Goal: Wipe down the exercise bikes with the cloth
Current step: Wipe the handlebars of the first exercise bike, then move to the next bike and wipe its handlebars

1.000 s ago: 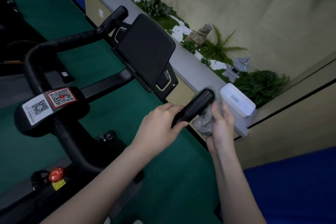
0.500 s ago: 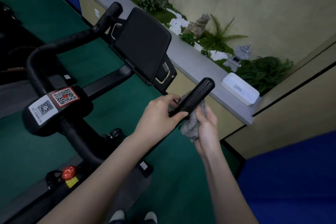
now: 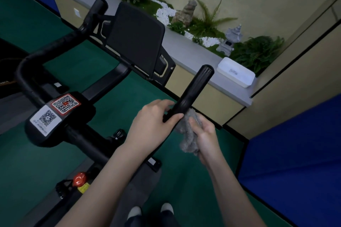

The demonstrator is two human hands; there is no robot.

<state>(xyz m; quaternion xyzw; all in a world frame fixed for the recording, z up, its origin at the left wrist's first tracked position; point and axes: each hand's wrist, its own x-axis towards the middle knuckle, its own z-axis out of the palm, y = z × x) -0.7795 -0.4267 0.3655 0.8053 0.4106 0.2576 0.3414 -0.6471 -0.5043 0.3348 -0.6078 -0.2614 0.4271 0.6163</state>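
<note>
A black exercise bike fills the left and middle of the head view, with a dark console screen (image 3: 136, 38) and a stem pad bearing two QR stickers (image 3: 55, 112). Its right handlebar grip (image 3: 193, 90) points up and to the right. My left hand (image 3: 153, 121) grips the lower part of that grip. My right hand (image 3: 204, 134) holds a crumpled grey cloth (image 3: 188, 134) just below and beside the grip, the cloth touching the bar's underside. The far left handlebar end (image 3: 98, 7) sticks up behind the console.
A grey ledge (image 3: 184, 51) with plants, white pebbles, stone ornaments and a white box (image 3: 236, 74) runs behind the bike. A blue mat (image 3: 295, 153) lies at right on green flooring. A red knob (image 3: 79, 178) sits low on the frame. My shoes (image 3: 150, 210) show below.
My right hand has slid the cloth down the grip from near its tip to beside my left hand. The bare end of the grip now shows. The view shifted slightly.
</note>
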